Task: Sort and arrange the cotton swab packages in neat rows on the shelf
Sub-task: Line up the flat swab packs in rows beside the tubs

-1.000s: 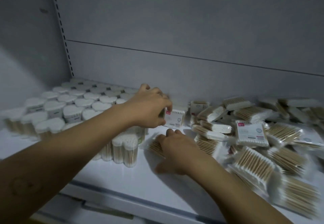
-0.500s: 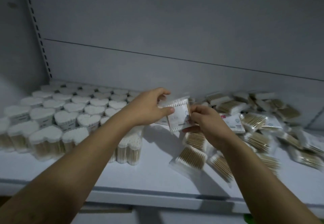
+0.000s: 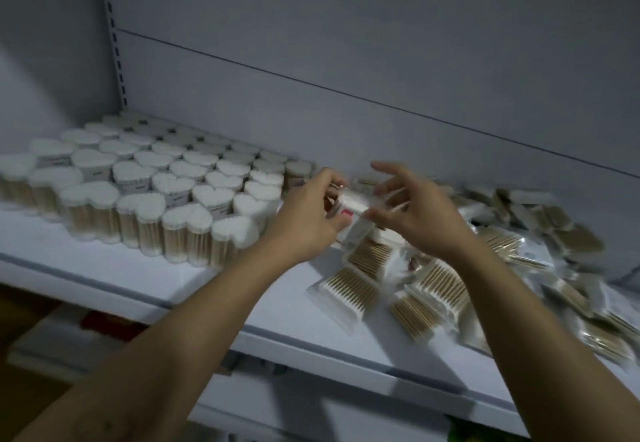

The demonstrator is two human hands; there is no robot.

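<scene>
Above shelf [image 3: 287, 306], left hand [image 3: 304, 214] pinching swab package [image 3: 353, 199], right hand [image 3: 415, 213] splayed beside it

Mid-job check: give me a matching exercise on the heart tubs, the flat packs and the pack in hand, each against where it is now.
1 heart tubs
2 flat packs
3 held pack

A loose heap, right side of shelf
B gripped by left hand, right hand at its other end
C upright rows, left side of shelf

Pairs: 1-C, 2-A, 3-B
</scene>
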